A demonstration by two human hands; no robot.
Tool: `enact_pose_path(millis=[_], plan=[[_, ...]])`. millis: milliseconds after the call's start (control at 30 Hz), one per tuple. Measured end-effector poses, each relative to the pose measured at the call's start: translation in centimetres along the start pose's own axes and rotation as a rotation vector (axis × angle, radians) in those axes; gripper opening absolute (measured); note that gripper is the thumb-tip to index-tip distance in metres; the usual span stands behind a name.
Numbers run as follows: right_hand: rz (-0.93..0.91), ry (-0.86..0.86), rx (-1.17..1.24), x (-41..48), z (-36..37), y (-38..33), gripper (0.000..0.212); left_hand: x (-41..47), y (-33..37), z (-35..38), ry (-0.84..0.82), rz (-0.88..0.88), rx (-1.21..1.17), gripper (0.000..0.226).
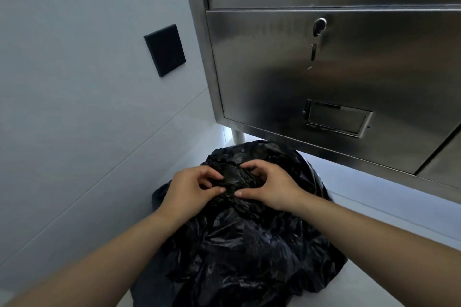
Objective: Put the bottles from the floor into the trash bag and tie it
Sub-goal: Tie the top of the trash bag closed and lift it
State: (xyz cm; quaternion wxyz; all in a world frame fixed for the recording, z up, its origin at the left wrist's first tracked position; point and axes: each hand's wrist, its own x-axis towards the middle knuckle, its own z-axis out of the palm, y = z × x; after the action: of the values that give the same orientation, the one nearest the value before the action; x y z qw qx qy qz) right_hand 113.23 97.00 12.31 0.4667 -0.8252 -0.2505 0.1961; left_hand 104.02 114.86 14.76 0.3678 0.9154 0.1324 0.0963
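Note:
A black trash bag (244,244) sits crumpled on the pale floor in the lower middle of the head view. Its gathered top is bunched between both hands. My left hand (193,188) pinches the bunched plastic from the left, thumb and fingers curled round it. My right hand (268,187) pinches the same bunch from the right, fingertips nearly meeting those of the left. No bottles are visible; the bag hides whatever is inside.
A stainless steel cabinet (349,70) with a keyhole and a recessed handle stands on short legs just behind the bag, at right. A white tiled wall (74,82) with a black square plate (165,50) lies at left. Pale floor shows at the right of the bag.

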Motion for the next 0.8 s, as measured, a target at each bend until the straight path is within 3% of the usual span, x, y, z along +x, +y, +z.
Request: enact_pose_path(millis=[33,100,167,233,367,467,600,800], plan=[[-0.015,0.018,-0.013,0.1,0.6,0.0,0.062,-0.3,-0.6,-0.1,0.078,0.026,0.109,0.033],[-0.040,0.041,-0.009,0.1,1.4,-0.1,0.060,-0.4,-1.7,-0.1,0.176,-0.011,0.288,0.070],[-0.059,0.042,0.000,0.1,1.5,-0.1,0.062,-0.4,-2.3,-0.3,0.104,-0.188,0.298,0.106],[-0.068,0.035,0.019,-0.1,1.1,-0.1,0.065,-0.3,-2.5,-0.1,-0.048,-0.329,0.160,0.117],[-0.121,0.037,-0.071,-1.0,-0.3,0.7,0.086,-0.2,-2.6,1.6,-0.255,-0.290,-0.195,0.087],[-0.180,0.020,-0.238,-1.6,-2.1,1.4,0.106,-0.2,-1.8,3.2,-0.205,-0.214,-0.226,0.093],[-0.300,-0.002,-0.491,-1.5,-4.7,1.4,0.104,0.0,-0.1,4.0,-0.133,-0.083,-0.270,0.086],[-0.258,-0.195,-0.225,-1.7,-4.4,0.7,0.110,0.3,1.2,3.4,-0.102,0.033,-0.284,0.073]])
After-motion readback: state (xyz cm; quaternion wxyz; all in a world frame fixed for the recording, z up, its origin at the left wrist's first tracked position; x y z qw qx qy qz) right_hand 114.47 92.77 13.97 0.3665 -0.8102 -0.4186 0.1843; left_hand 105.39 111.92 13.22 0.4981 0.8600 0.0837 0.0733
